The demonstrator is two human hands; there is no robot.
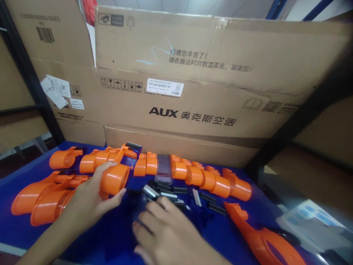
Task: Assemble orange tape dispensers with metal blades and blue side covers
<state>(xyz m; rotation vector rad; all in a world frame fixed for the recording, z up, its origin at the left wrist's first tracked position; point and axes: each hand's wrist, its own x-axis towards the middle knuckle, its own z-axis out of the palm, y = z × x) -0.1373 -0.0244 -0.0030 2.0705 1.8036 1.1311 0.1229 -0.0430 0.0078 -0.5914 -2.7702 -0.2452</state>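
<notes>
My left hand (96,191) is wrapped round an orange plastic ring-shaped part (114,179), thumb below and fingers behind it. My right hand (162,232) reaches over the blue surface at the near edge of a pile of small black and silver pieces (168,195). Its fingers are bent, and what they hold, if anything, is hidden. Beyond my left hand, another orange part (125,151) has a dark blue and black piece at its top end. Orange rings lie in a row (194,175) behind the pile.
More orange parts (45,197) lie at the left, and an orange handle-like part (264,239) at the near right. A large cardboard sheet (193,95) stands behind the blue surface (116,243). Dark frame posts rise at both sides. Clear plastic packaging (311,228) lies at the right.
</notes>
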